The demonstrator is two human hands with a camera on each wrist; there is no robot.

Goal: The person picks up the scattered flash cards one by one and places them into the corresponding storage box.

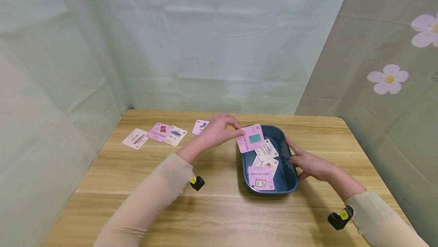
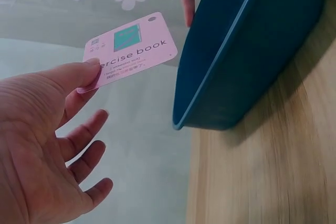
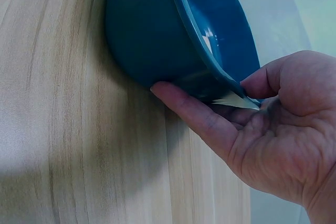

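Note:
My left hand (image 1: 219, 131) pinches a pink word card (image 1: 251, 138) between thumb and index finger, its other fingers spread loosely in the left wrist view. The card, lettered "exercise book" with a green book picture, is over the left rim of a dark blue plastic bin (image 1: 284, 174). On the bin's right side, my right hand (image 1: 313, 165) grips the rim (image 3: 197, 30), thumb inside and fingers against the outer wall. Inside lie a pink "storybook" card (image 1: 261, 178), a white boat card (image 1: 269, 149) and a partly covered white card (image 1: 273, 163).
On the wooden table (image 1: 212, 216), a "ship" card (image 1: 135, 139), an "English book" card (image 1: 159, 133) and a "ferry" card (image 1: 176, 136) lie at the back left. Another card (image 1: 199, 127) is partly hidden behind my left hand. Pale curtains (image 1: 219, 49) enclose the table's back and sides.

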